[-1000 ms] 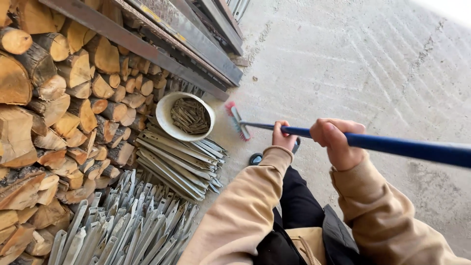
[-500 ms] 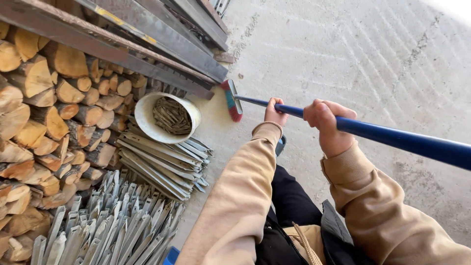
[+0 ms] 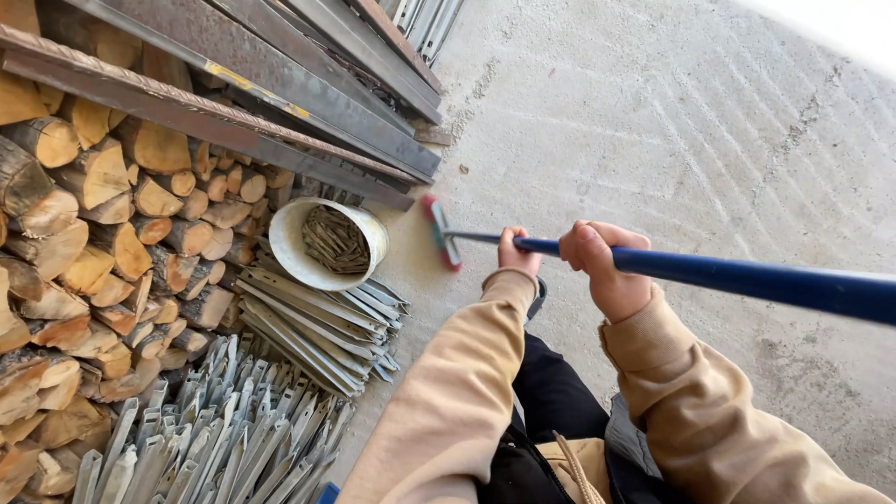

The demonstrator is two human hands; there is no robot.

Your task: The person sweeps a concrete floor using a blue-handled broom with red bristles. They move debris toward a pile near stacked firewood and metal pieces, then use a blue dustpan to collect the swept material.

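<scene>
A broom (image 3: 439, 233) with a blue handle has its head on the concrete floor (image 3: 672, 140), at ten o'clock from the hands. The right hand (image 3: 607, 266) and left hand (image 3: 518, 252) both clench the handle. At nine o'clock sits a white bucket (image 3: 289, 252) on metal stakes (image 3: 317, 327), beside stacked firewood (image 3: 84, 243).

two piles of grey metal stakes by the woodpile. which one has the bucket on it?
The farther pile of flat metal stakes, nearer the broom head. The white bucket sits on its top end, tipped and showing nails. The nearer stake pile at the bottom edge carries nothing.
</scene>
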